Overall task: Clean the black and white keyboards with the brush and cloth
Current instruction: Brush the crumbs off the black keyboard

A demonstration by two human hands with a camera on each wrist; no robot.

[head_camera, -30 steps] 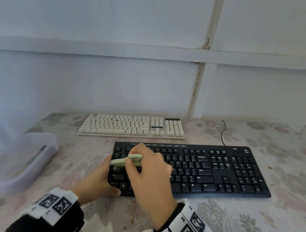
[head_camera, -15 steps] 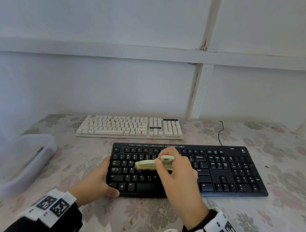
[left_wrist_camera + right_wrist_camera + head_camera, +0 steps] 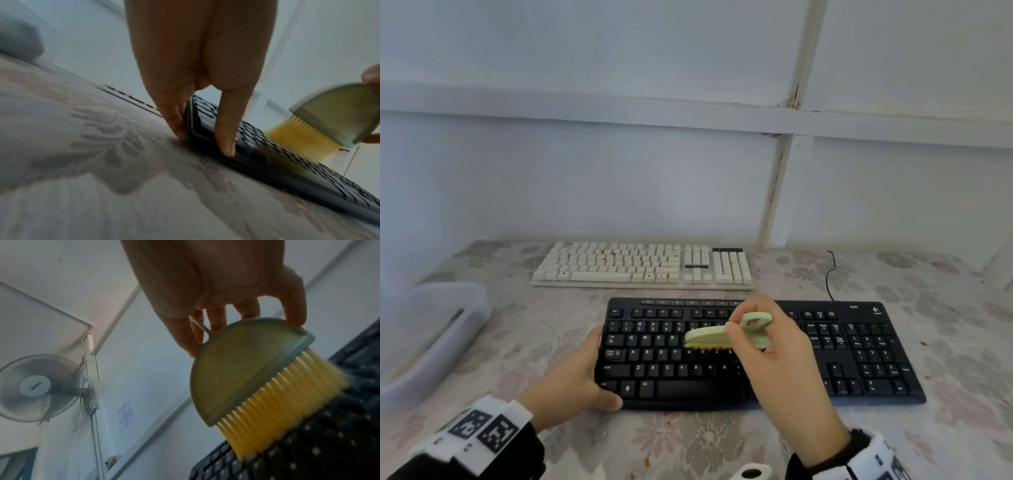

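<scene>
Floral table [image 3: 945,442]: two keyboards; right hand [image 3: 774,356] grips one brush [image 3: 709,334]; left hand [image 3: 571,373] clasps black keyboard [image 3: 859,359].

The black keyboard [image 3: 763,356] lies flat near the table's front edge, long side parallel to it, a cable leaving its back edge. The white keyboard [image 3: 643,265] lies flat just behind it, towards the table's back edge. The pale green brush [image 3: 710,335] stands with its yellow bristles on the black keyboard's middle keys.
</scene>
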